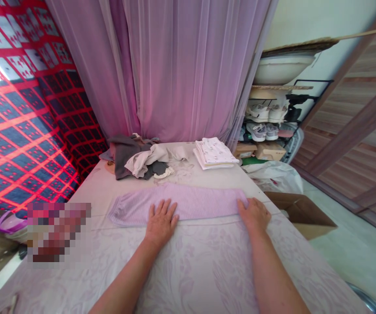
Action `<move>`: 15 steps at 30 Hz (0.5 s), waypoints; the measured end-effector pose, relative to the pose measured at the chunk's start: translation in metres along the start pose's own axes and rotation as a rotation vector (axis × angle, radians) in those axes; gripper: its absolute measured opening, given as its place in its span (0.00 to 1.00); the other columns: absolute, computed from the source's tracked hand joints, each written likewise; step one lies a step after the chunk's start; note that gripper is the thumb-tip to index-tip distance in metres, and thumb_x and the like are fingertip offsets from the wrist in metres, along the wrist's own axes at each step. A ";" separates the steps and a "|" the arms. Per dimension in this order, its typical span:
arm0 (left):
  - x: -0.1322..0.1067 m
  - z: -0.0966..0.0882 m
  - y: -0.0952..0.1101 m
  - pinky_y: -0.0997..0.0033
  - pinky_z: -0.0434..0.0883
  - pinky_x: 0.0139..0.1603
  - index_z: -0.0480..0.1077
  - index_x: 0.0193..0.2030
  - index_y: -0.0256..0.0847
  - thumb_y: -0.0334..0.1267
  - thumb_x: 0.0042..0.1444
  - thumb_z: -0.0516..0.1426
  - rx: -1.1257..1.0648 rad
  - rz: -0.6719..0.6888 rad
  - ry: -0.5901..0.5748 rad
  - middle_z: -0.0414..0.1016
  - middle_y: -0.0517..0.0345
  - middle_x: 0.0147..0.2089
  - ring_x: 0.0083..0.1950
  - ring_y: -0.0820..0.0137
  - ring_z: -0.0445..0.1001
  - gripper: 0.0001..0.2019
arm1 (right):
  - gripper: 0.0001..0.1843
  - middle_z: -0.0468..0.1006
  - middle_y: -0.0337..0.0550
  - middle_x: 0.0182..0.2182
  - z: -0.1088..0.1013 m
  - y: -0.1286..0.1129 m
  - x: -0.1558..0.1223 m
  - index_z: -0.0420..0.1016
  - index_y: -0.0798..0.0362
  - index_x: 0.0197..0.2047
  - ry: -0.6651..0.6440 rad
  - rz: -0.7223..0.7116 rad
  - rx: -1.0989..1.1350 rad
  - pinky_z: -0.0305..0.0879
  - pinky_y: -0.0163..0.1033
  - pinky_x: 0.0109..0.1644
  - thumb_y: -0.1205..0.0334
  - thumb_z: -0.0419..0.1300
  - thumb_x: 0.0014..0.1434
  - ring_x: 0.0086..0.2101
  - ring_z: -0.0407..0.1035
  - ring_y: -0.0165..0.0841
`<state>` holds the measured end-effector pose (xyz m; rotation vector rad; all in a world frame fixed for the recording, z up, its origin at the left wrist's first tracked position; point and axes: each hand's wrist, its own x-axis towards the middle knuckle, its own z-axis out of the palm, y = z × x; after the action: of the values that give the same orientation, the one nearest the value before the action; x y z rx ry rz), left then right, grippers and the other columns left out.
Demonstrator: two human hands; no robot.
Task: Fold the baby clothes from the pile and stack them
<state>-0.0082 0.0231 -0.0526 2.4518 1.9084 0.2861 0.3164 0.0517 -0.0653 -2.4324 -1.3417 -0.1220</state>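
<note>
Head view: loose grey and off-white clothing heap (pixel 135 159) at rear, unfolded, item count unclear. Left hand (pixel 160 222) lies flat, grip wide, on a lilac ribbed cloth garment (pixel 201 203), folded into a long strip. Squared stack of white printed cloth (pixel 214 153) sits behind. Right hand (pixel 255 214) rests equally open on the strip's end, holding nothing.

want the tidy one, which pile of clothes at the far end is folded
The white printed fabric stack: its layers lie flat and squared, unlike the crumpled grey and beige clothes heap on its left.
</note>
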 end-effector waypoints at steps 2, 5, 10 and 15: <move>0.000 0.000 0.000 0.43 0.47 0.66 0.59 0.65 0.51 0.48 0.64 0.43 -0.004 0.002 0.003 0.57 0.57 0.69 0.69 0.58 0.53 0.23 | 0.25 0.71 0.55 0.52 0.000 0.001 0.000 0.73 0.55 0.49 0.018 -0.006 0.015 0.56 0.52 0.55 0.47 0.48 0.59 0.53 0.62 0.45; 0.000 0.000 0.000 0.43 0.47 0.66 0.59 0.65 0.50 0.49 0.64 0.43 -0.004 0.004 0.005 0.57 0.57 0.69 0.69 0.58 0.53 0.24 | 0.24 0.74 0.55 0.48 0.000 0.002 0.001 0.73 0.56 0.48 0.042 -0.002 0.044 0.58 0.51 0.53 0.48 0.50 0.57 0.50 0.65 0.45; -0.001 0.002 0.000 0.44 0.47 0.66 0.59 0.65 0.51 0.49 0.64 0.43 -0.002 0.006 0.018 0.57 0.57 0.68 0.69 0.59 0.53 0.24 | 0.22 0.77 0.54 0.43 -0.004 0.000 0.003 0.73 0.57 0.47 0.016 0.001 0.147 0.61 0.44 0.47 0.53 0.52 0.55 0.43 0.69 0.43; -0.002 0.003 -0.001 0.45 0.47 0.66 0.59 0.64 0.51 0.49 0.64 0.43 -0.002 0.007 0.024 0.57 0.58 0.68 0.69 0.59 0.53 0.24 | 0.21 0.78 0.49 0.40 -0.007 -0.003 0.002 0.70 0.52 0.50 -0.006 0.088 0.258 0.62 0.42 0.41 0.53 0.52 0.55 0.36 0.71 0.40</move>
<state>-0.0088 0.0221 -0.0559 2.4653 1.9078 0.3187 0.3153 0.0523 -0.0576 -2.2705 -1.1709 0.0769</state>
